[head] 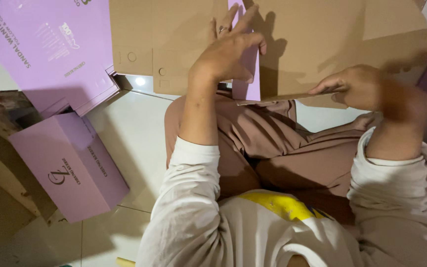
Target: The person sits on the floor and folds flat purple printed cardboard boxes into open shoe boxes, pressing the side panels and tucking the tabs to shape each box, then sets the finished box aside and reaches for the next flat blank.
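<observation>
White sleeves (189, 198), cardboard sheet (322, 44), pale tiled floor (129, 128)

The brown cardboard sheet (312, 44) runs off the top edge. The right hand (357, 89) is blurry. The flat purple box sheet (50, 44) is cut off at the top left corner.
</observation>
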Demonstrator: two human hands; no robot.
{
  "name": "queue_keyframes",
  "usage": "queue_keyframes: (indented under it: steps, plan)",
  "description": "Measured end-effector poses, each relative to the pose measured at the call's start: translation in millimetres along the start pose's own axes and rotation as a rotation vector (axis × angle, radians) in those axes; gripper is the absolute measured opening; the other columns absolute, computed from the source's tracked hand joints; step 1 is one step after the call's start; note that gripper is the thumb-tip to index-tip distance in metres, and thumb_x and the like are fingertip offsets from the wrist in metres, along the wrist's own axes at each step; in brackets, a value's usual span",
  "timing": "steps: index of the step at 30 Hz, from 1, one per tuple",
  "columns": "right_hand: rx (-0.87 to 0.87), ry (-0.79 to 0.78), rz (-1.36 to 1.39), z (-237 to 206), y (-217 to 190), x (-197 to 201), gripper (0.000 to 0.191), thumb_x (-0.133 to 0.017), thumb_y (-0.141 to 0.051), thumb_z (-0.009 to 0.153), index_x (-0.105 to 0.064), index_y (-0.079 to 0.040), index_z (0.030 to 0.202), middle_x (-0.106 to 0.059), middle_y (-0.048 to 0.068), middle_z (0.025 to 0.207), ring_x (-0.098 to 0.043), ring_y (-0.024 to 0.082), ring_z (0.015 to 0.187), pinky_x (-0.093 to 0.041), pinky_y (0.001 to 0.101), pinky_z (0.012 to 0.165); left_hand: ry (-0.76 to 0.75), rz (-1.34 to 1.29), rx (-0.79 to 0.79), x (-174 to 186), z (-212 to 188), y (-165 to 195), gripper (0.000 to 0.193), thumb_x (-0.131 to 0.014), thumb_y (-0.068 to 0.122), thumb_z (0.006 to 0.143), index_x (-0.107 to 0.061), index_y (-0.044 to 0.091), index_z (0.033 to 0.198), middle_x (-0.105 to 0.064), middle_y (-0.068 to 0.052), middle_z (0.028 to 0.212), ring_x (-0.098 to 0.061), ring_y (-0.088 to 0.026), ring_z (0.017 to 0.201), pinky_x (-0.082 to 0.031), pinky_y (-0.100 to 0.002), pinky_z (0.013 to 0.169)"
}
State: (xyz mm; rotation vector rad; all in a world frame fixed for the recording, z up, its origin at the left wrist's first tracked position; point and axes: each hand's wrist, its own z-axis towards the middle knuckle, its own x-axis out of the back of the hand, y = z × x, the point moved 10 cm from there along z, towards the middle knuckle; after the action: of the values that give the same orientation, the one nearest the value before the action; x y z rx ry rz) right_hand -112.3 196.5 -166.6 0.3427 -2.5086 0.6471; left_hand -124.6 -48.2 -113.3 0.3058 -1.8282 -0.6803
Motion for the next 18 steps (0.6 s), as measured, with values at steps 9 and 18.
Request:
queue_keyframes:
  steps: [9,18]
  plan:
    - [-0.103,0.010,-0.242,-13.5,45.2,3.4,0.037,-0.062,-0.019,0.098,-0.069,-0.031,0.132,-0.077,-0.002,0.115,-0.075,0.024,0.089,-0.061,0.0337,0.082,0.265,-0.279,-0.374,43.2,-15.1,9.9,0.056,-0.104,0.027,0.051,-0.068,0.013,0.092,-0.066,-0.001,0.134,-0.039,-0.040,0.139,-0.037,-0.049,0.114]
    - [-0.042,-0.113,-0.084,-38.9,33.1,9.2,0.066,-0.071,-0.037,0.089,-0.053,-0.015,0.149,-0.080,0.011,0.111,-0.075,0.021,0.102,-0.053,0.0389,0.099,0.439,-0.398,-0.441,62.0,-17.0,22.2,0.056,-0.106,0.032,0.065,-0.066,0.009,0.096,-0.065,-0.002,0.095,-0.061,-0.023,0.098,-0.037,-0.041,0.108]
